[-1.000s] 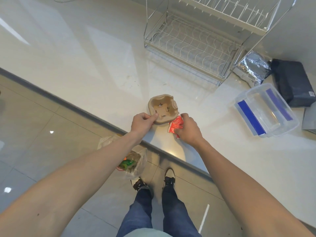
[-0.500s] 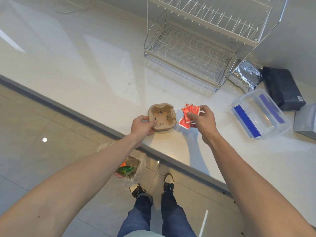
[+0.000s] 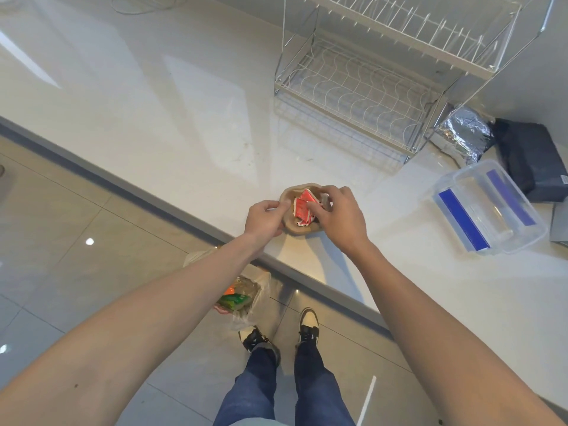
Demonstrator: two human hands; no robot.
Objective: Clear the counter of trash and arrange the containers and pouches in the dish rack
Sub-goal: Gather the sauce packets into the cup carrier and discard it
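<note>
Step in hand, by judgement: trash consolidation. Red crinkled sauce packets [image 3: 302, 209] being pressed into the brown moulded-pulp cup carrier [image 3: 296, 227], which sits on the white glossy counter [image 3: 184, 142] close to its front edge.

Left hand [image 3: 264, 218]: fingers curled around the near-left rim of the carrier, thumb and forefinger pinching the rim to steady it. Right hand [image 3: 339, 216]: fingertips [image 3: 310, 209] bent down onto the packets, pinching or pushing them into the hollow; exact contact under the palm not visible.

Trash destination, by judgement: clear plastic bag [image 3: 242, 299] with green and orange wrappers inside, hanging or standing below the counter edge, just beside the shoes on the tiled floor.

Remaining items, all well apart from the hands at the right end of the counter: clear plastic storage box with blue latches [image 3: 488, 207], crinkled silver foil pouch [image 3: 464, 133], dark grey flat pouch [image 3: 528, 158]. White two-tier wire dish rack [image 3: 384, 72] stands at the rear, both tiers bare.

Next move calls for:
- Firm grip on carrier and packets together, so that no packet slips out on lifting.
- Carry over the counter edge, down to the bag mouth.
- Release only above the opening.

Rack arrangement not yet begun.
</note>
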